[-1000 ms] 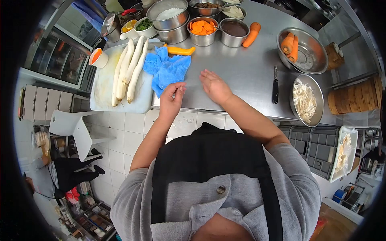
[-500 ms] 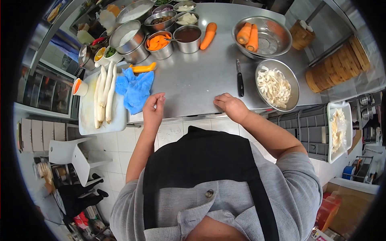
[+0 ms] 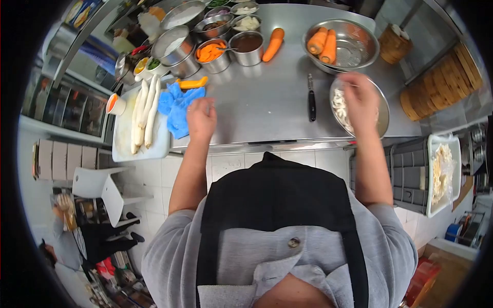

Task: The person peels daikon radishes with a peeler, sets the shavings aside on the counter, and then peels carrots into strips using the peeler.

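At left, long, pale peeled roots (image 3: 146,110) lie on a white cutting board (image 3: 123,143). Just beside them, a crumpled blue cloth (image 3: 177,115) rests on the steel worktop (image 3: 257,108); the left hand (image 3: 202,119) is at its right edge, fingers loosely bent, and I cannot tell whether they pinch anything. Further right lies a black-handled peeler (image 3: 311,105), then a steel bowl (image 3: 383,117) of white strips (image 3: 340,108), partly hidden by the blurred right hand (image 3: 362,100), fingers bent, its grip unclear; bamboo steamers (image 3: 441,82) stand at far right
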Motion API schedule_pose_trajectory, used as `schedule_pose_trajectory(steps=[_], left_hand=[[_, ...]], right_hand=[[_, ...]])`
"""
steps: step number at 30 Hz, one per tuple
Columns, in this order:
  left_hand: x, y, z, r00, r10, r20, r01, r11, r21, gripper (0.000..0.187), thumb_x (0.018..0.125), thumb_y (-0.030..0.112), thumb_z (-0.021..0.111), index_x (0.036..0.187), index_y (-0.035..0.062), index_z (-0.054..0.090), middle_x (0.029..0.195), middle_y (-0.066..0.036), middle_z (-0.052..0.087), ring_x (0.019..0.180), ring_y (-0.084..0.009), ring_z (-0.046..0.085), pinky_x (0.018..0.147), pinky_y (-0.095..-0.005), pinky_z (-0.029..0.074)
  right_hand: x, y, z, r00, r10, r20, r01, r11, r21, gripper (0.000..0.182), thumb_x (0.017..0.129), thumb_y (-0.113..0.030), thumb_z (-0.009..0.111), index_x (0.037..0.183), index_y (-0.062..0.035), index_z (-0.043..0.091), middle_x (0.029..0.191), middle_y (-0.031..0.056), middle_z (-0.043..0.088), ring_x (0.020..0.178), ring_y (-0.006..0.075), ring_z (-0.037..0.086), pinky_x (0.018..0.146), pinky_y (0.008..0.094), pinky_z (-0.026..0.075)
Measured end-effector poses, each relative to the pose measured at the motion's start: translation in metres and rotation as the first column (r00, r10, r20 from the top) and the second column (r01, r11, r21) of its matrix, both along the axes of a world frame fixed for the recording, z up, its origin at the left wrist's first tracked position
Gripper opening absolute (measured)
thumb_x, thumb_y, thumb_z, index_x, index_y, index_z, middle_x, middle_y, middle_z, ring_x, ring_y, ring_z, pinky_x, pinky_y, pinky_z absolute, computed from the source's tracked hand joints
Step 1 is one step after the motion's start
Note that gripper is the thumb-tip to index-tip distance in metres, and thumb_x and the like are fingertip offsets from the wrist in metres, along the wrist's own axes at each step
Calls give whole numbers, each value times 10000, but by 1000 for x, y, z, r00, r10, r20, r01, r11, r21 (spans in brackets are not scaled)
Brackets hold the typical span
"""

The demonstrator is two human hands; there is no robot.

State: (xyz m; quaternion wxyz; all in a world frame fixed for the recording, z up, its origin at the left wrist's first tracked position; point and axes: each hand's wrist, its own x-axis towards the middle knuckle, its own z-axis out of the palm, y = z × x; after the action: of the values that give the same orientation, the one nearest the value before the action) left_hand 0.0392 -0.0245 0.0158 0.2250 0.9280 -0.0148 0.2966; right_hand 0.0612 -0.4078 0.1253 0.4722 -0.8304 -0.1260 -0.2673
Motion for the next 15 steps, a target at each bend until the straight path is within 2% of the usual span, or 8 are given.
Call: schedule_pose_trajectory(steps=[1,3,4,6,10,13,14,15], left_hand=[[1,17,3,996,72,56,-75,995,65,145,806,86,631,943,98,677,952,-142,648,910,-329,599,820,-413,463],[1,53,2,973,224,61,-229,970,87,151,820,97,621,959,91,680,950,-140,651,915,-332,598,841,-421,455],[-1,67,1,954,292,66,-298,950,96,154,827,103,616,966,88,681,949,-139,653,917,-333,598,851,-425,451],[-4,87,1,957,279,85,-287,953,102,167,827,122,627,982,87,677,976,-141,649,920,-335,599,860,-428,448],[-3,100,1,953,292,85,-298,953,59,181,830,148,640,994,77,669,1020,-144,642,961,-342,592,896,-435,442],[3,118,-17,961,275,-5,-275,961,-33,299,820,214,677,1082,70,653,1176,-180,591,1087,-362,542,973,-431,407],[4,123,-23,964,261,-39,-263,964,-32,378,813,260,690,1138,76,631,1258,-202,537,1155,-375,503,1006,-423,389],[4,122,-27,966,249,-76,-251,967,-30,458,806,305,703,1194,82,608,1340,-224,483,1223,-388,465,1039,-416,372]], right_hand=[[-1,-13,4,991,-35,128,36,999,-11,201,795,22,560,959,-24,667,944,132,650,891,279,624,815,346,484],[11,-44,-23,991,-50,124,77,973,-218,200,777,47,571,944,-29,652,1017,137,632,937,297,613,818,374,484],[12,-47,-40,967,-174,185,239,866,-439,199,767,53,575,933,-32,648,1029,139,623,939,303,608,811,381,484],[10,-49,-67,851,-348,392,518,442,-732,199,748,64,584,910,-36,641,1052,144,604,941,316,596,798,394,483],[0,12,-17,986,-121,112,158,883,-442,227,714,61,577,894,-50,660,1033,162,591,923,359,564,815,410,466],[19,24,-21,988,-138,-71,75,823,-564,235,717,67,565,908,-35,655,1067,184,598,946,364,568,827,410,475],[28,24,-32,991,-88,104,134,758,-638,250,733,75,550,946,-8,651,1104,212,600,996,376,575,849,420,486],[29,37,-33,998,-39,58,66,807,-587,254,741,71,546,962,0,649,1115,217,599,1024,382,568,867,422,482]])
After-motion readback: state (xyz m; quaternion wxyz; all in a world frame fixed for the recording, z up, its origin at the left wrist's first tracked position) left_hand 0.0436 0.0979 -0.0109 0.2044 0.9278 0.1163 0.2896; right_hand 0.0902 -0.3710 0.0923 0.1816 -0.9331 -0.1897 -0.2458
